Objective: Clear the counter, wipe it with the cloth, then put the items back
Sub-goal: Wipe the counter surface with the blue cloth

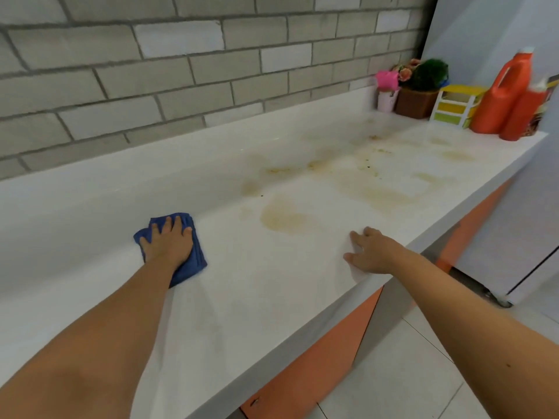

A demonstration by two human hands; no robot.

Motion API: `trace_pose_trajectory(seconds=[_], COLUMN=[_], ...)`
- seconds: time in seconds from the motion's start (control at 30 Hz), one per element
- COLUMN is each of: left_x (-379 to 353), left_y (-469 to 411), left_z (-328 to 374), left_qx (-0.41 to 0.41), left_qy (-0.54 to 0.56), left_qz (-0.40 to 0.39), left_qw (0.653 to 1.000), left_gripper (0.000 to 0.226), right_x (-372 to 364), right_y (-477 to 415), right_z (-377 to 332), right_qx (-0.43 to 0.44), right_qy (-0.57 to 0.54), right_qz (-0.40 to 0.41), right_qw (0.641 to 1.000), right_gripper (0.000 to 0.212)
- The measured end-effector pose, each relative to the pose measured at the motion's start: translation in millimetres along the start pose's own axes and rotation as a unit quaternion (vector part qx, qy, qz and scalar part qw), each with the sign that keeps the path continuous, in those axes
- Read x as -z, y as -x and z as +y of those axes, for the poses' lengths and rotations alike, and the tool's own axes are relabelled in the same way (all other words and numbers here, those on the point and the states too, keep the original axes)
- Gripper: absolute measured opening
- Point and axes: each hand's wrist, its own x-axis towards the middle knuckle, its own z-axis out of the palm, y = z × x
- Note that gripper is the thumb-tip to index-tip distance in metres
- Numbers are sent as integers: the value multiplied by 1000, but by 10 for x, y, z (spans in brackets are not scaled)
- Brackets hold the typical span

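One blue cloth (184, 267), two orange bottles (500, 98), two potted plants (419, 95), one small drawer organizer (453, 107).

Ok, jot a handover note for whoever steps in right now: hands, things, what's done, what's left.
Left hand: flat, pressing the blue cloth on the white counter, near the back wall.
Right hand: open, resting on the counter by its front edge.
Things: orange jug, orange bottle, drawer organiser and potted plants bunched at the far right end.
Done: working area cleared, wiping under way.
Left: brown stains across the middle, then put the items back.
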Motion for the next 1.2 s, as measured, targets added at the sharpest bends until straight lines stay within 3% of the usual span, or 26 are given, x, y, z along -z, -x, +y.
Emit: trace_pose_trajectory(seconds=[0.1, 0.23, 0.33, 0.4, 0.53, 0.67, 0.77, 0.9, 1.07, 1.17, 1.2], left_x=[-67, -236, -237, -220, -161, -91, -161, -316, -330, -276, -253], left_y=[-62, 536, 1199, 1246, 452, -253, -354, 213, 1279, 982, 731], left_z=[485, 983, 811, 583, 281, 456, 955, 1556, 1261, 887, 821], left_qx=[-64, -246, -351, -338, -182, -103, -127, -241, -401, -350, -296], left_qy=[-6, 4, 25, 42, 39, -8, -25, -14, 8, -15, -22], left_qz=[-23, -66, -84, -80, -13, -26, -27, -64, -93, -60, -48], left_qw=[998, 967, 932, 937, 982, 994, 991, 968, 911, 935, 954], left_gripper=[52, 53, 84, 101, 59, 55, 55, 55, 58, 88, 83], right_x=[-6, 24, 72, 85, 66, 13, -12, 53, 130, 127, 111], right_y=[-17, 11, 25, 18, -23, -49, -56, -9, 23, 39, 35], right_z=[12, 32, 55, 66, 70, 52, 55, 55, 87, 110, 111], right_qx=[5, 14, 18, 18, 15, 5, 9, 8, 5, 10, 9], right_qy=[-4, -7, -9, -11, -17, -22, -41, -49, -95, -107, -111], right_qz=[1, -1, -17, -27, -22, -24, -16, -42, -48, -48, -47], right_qw=[1000, 1000, 1000, 999, 1000, 999, 999, 998, 994, 993, 993], right_gripper=[62, 62, 63, 63, 60, 62, 64, 54, 57, 55, 56])
